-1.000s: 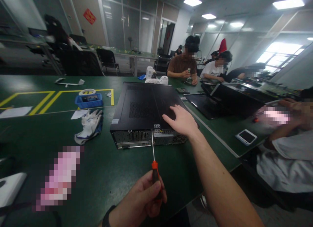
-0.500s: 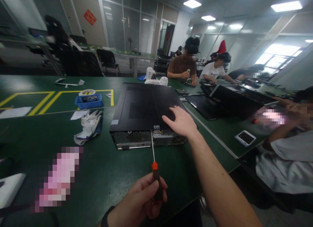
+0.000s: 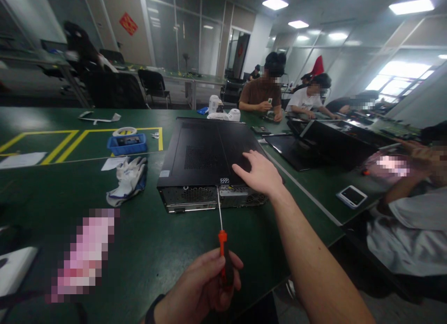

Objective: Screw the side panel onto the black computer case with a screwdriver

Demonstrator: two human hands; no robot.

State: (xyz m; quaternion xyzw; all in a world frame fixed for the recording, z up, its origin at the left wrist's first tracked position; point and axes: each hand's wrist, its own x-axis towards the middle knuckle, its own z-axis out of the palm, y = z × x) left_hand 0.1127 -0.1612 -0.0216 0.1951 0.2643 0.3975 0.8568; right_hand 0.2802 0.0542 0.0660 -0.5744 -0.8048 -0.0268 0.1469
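A black computer case point(image 3: 206, 151) lies flat on the green table, its rear panel facing me. My left hand point(image 3: 211, 277) is closed round the orange and black handle of a screwdriver point(image 3: 222, 238). The screwdriver's shaft points away from me, and its tip meets the upper edge of the rear panel near the middle. My right hand point(image 3: 260, 172) rests with spread fingers on the right part of the case's top, holding nothing.
Left of the case are gloves point(image 3: 127, 179), a blue tray point(image 3: 127, 145) and a tape roll point(image 3: 125, 132). Behind it stands a white device point(image 3: 223, 111). To the right are a black panel point(image 3: 296, 151), an open case point(image 3: 344, 140), a phone point(image 3: 352, 196) and a seated person point(image 3: 412, 217).
The screwdriver handle has turned slightly, and the fingers of my left hand have shifted round it. My right hand stays on the case.
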